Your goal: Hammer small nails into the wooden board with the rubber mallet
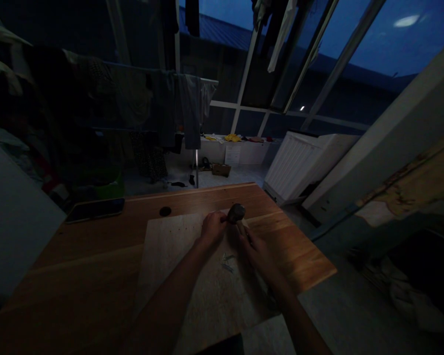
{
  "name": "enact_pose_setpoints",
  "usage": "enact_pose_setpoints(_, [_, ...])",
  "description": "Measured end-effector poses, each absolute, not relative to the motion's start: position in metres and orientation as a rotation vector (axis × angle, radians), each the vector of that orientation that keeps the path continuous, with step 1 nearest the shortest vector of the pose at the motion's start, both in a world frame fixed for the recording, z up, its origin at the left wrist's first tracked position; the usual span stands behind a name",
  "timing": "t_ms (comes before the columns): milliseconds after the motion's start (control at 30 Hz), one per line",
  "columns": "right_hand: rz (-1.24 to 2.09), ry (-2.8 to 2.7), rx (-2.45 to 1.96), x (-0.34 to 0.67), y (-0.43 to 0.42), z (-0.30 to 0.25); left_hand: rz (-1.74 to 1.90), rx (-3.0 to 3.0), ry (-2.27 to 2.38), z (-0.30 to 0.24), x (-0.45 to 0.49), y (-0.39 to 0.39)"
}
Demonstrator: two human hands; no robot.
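Note:
A hammer point(236, 212) is gripped by its handle in my right hand point(254, 249), its dark head raised over the far part of a pale wooden board point(207, 305). Right beside the hammer head, my left hand point(213, 227) is pinched closed low at the board's far edge. Whatever sits between its fingertips is too small and dark to make out. Several loose nails point(227, 264) lie in a small pile on the board, between my forearms. A row of small dark marks runs along the board's far left part.
The board rests on a wooden table point(96, 266). A phone point(96, 210) lies at the table's far left, near a round dark hole point(165, 211). Beyond are hanging clothes point(190, 108), a small box point(221, 170) and a white ribbed appliance point(296, 162). The room is dim.

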State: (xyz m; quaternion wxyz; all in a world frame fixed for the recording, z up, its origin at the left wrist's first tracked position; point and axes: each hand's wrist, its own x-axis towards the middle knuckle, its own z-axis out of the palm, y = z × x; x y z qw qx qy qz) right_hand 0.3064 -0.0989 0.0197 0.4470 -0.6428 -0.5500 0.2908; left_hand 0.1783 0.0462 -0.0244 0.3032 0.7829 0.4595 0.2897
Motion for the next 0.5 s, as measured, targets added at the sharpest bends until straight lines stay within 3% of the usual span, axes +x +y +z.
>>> enact_pose_setpoints(300, [0.649, -1.223, -1.674, 0.311, -0.127, -0.006, 0.718, 2.056, 1.233, -0.005, 0.174, 0.044])
enact_pose_setpoints(500, [0.608, -1.2, -1.674, 0.315, -0.127, -0.025, 0.203, 2.337, 0.792, 0.022, 0.164, 0.022])
